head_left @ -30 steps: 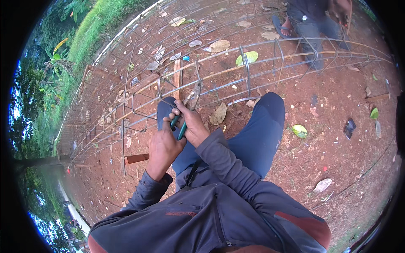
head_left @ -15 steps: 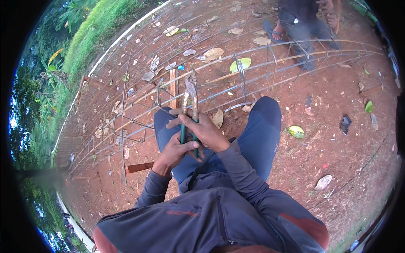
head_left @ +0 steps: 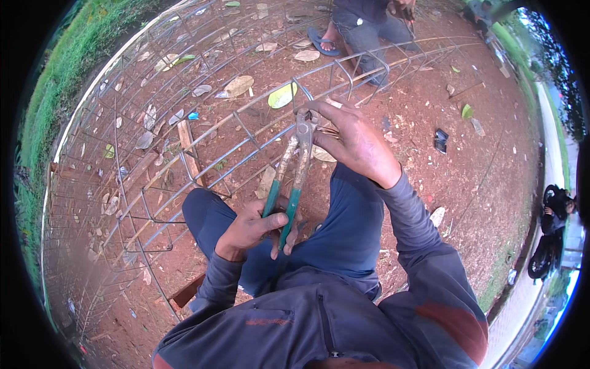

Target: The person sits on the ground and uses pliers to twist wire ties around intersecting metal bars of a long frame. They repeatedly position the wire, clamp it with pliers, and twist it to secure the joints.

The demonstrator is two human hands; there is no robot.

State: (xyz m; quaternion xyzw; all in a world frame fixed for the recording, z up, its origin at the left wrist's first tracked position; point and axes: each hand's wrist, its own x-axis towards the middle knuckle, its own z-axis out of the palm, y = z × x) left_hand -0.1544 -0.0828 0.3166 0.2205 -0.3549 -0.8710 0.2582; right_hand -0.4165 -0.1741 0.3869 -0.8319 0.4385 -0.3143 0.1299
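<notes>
Green-handled pincers (head_left: 303, 140) with worn metal jaws stand tilted over my knees, jaws pointing away from me. My left hand (head_left: 251, 229) is wrapped round the green grips, thumb across the front. Up at the jaws is my right hand (head_left: 364, 144), its fingers curled beside the pincers' head. Thin brownish strands, perhaps wire, show by its thumb; what the fingertips hold is hidden. Just beyond the jaws runs a long steel rebar cage (head_left: 246, 128) with bent stirrups, low over the ground.
A person (head_left: 375, 37) in dark clothes is low down at the cage's far side. A wooden piece (head_left: 188, 147) lies under the bars, another (head_left: 187, 291) near my left elbow. Leaves dot the reddish soil (head_left: 479, 203). A motorcycle (head_left: 543, 253) with a rider is at the far right.
My right hand has left the pincers' handles and moved up and right to the jaws. The left hand still holds the grips. The view has swung right, bringing the motorcycle into sight.
</notes>
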